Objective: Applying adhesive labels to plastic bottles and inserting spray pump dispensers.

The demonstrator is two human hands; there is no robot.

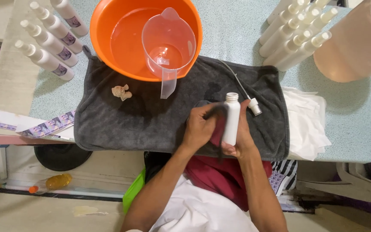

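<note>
Over the grey towel's near edge, the right hand grips a white bottle upright — the left hand, closed on a dark cloth, presses against it — below the orange basin.

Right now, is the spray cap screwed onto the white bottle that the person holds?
No, the white bottle has an open neck, and the spray cap with its tube lies beside it on the grey towel.
</note>
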